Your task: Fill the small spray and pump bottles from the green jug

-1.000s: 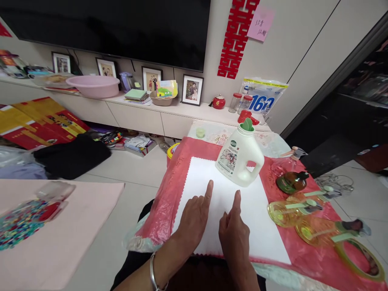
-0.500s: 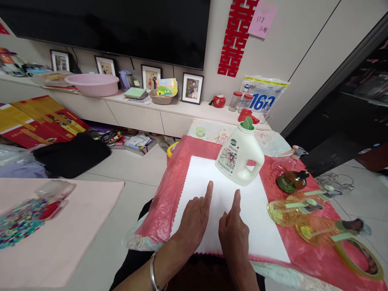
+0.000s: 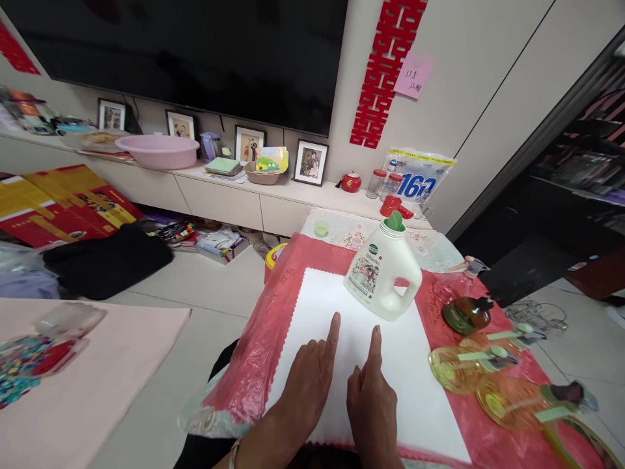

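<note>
Left hand [image 3: 308,378] and right hand [image 3: 372,400] pointed forward, side by side

Both bare hands were empty and apart, backs largely toward the camera. The left forefinger [image 3: 333,337] stretched out straight, angled slightly rightward, while its neighbouring fingers curled under at the knuckles; the left thumb was hidden. The right forefinger [image 3: 375,346] was extended too, its tip a little lower in view than the left one's, with the other fingers folded in and the thumb close to the forefinger's base. The left forearm [image 3: 261,438] slanted in from the lower left, its wrist roughly in line with the hand. The right forearm rose more steeply from the bottom edge, mostly out of view.
</note>
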{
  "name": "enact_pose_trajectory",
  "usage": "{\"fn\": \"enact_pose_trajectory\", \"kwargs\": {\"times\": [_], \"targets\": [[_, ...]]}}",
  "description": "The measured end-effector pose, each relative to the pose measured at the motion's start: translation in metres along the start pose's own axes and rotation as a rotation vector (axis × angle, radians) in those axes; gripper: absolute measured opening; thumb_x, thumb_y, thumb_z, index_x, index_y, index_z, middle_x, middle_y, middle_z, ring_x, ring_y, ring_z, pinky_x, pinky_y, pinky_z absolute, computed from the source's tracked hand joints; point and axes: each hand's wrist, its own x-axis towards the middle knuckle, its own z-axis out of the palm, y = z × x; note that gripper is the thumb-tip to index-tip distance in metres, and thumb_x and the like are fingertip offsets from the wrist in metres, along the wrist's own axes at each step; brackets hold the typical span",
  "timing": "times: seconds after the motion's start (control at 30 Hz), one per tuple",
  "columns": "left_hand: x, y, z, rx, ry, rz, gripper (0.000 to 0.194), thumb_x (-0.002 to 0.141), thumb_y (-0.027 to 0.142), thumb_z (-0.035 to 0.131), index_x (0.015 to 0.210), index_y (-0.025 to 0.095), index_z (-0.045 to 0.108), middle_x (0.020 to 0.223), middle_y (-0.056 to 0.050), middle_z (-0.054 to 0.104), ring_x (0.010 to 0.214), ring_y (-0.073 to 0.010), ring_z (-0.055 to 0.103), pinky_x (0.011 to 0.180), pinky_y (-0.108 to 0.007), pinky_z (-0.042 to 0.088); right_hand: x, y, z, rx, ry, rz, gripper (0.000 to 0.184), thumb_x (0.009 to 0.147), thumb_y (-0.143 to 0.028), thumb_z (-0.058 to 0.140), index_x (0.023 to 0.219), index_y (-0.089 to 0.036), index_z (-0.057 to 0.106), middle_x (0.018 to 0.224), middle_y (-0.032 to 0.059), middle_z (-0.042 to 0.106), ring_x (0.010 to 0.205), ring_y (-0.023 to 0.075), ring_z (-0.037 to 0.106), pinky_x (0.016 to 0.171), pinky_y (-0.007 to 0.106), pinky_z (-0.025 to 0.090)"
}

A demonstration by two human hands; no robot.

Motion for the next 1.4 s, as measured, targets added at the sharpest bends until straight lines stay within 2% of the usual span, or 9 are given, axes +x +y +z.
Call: {"fn": "enact_pose_trajectory", "kwargs": {"times": [0.3, 0.4, 0.47, 0.6, 0.7, 0.83, 1.07, 1.23, 1.4], "targets": [[-0.004, -0.017, 0.01, 0.003, -0.023, 0.054, 0.073, 0.098, 0.008, 0.038, 0.164, 0.025, 0.013, 0.108, -0.008, 0.073, 0.097, -0.0207, 0.069, 0.094, -0.036, 0.052, 0.008, 0.008, -0.003, 0.053, -0.051, -0.022, 0.067, 0.102, -0.026, 0.035, 0.166, -0.019, 0.017, 0.068, -0.0028, 0.056, 0.05, 0.0158, 0.054, 0.049, 0.024, 0.04], [0.001, -0.03, 0.021, 0.063, -0.027, 0.069, 0.075, 0.094, 0.004, 0.04, 0.163, 0.025, 0.019, 0.116, -0.009, 0.072, 0.107, -0.0219, 0.067, 0.099, -0.039, 0.052, 0.042, 0.014, -0.023, 0.08, 0.142, -0.045, 0.06, 0.102, -0.043, 0.045, 0.156, -0.015, 0.041, 0.078, 0.0007, 0.057, 0.062, 0.0148, 0.054, 0.059, 0.024, 0.046], [0.007, -0.039, 0.029, 0.118, -0.028, 0.091, 0.069, 0.092, 0.004, 0.042, 0.158, 0.022, 0.033, 0.124, -0.011, 0.07, 0.116, -0.0253, 0.065, 0.101, -0.044, 0.052, 0.075, 0.021, -0.035, 0.066, 0.251, -0.046, 0.066, 0.097, -0.053, 0.046, 0.146, -0.009, 0.052, 0.099, 0.0103, 0.061, 0.087, 0.0224, 0.058, 0.079, 0.035, 0.051], [0.019, -0.051, 0.039, 0.229, -0.031, 0.103, 0.048, 0.095, 0.021, 0.053, 0.143, 0.02, 0.052, 0.145, -0.014, 0.061, 0.142, -0.034, 0.05, 0.112, -0.057, 0.044, 0.142, 0.044, -0.047, 0.062, 0.324, 0.032, 0.084, 0.082, -0.053, 0.047, 0.145, 0.002, 0.049, 0.137, 0.0248, 0.048, 0.125, 0.039, 0.043, 0.108, 0.056, 0.035], [0.021, -0.057, 0.039, 0.286, -0.106, 0.071, 0.047, 0.098, 0.033, 0.054, 0.144, 0.023, 0.054, 0.153, -0.01, 0.056, 0.146, -0.0362, 0.045, 0.115, -0.062, 0.041, 0.176, 0.061, -0.039, 0.115, 0.28, 0.136, 0.083, 0.079, -0.051, 0.054, 0.146, -0.002, 0.05, 0.132, 0.0233, 0.051, 0.122, 0.0384, 0.046, 0.107, 0.057, 0.037], [0.018, -0.058, 0.035, 0.305, -0.147, 0.043, 0.048, 0.1, 0.037, 0.051, 0.147, 0.024, 0.051, 0.156, -0.009, 0.053, 0.147, -0.0352, 0.044, 0.118, -0.06, 0.039, 0.196, 0.079, -0.018, 0.246, 0.182, 0.316, 0.041, 0.097, -0.046, 0.067, 0.119, -0.012, 0.063, 0.106, 0.008, 0.06, 0.098, 0.0203, 0.059, 0.095, 0.041, 0.051], [0.018, -0.053, 0.031, 0.285, -0.177, 0.02, 0.05, 0.099, 0.036, 0.052, 0.147, 0.023, 0.051, 0.156, -0.01, 0.052, 0.147, -0.037, 0.044, 0.117, -0.062, 0.038, 0.196, 0.079, -0.015, 0.557, 0.217, 0.425, 0.031, 0.104, -0.04, 0.063, 0.111, -0.01, 0.06, 0.096, 0.0041, 0.058, 0.079, 0.0112, 0.057, 0.071, 0.023, 0.054], [0.019, -0.053, 0.031, 0.262, -0.169, 0.004, 0.054, 0.098, 0.036, 0.051, 0.147, 0.013, 0.049, 0.154, -0.014, 0.054, 0.147, -0.0374, 0.044, 0.119, -0.061, 0.037, 0.161, 0.063, -0.033, 0.704, 0.135, 0.302, 0.034, 0.094, -0.041, 0.073, 0.102, -0.011, 0.061, 0.092, 0.0029, 0.059, 0.077, 0.0108, 0.055, 0.069, 0.021, 0.049], [0.017, -0.057, 0.035, 0.27, -0.117, -0.019, 0.057, 0.096, 0.033, 0.051, 0.147, 0.007, 0.045, 0.149, -0.02, 0.057, 0.143, -0.0362, 0.049, 0.118, -0.057, 0.038, 0.119, 0.061, -0.022, 0.698, 0.018, 0.279, 0.041, 0.095, -0.051, 0.069, 0.095, -0.011, 0.06, 0.088, 0.0028, 0.057, 0.073, 0.0103, 0.054, 0.066, 0.021, 0.048]]}}
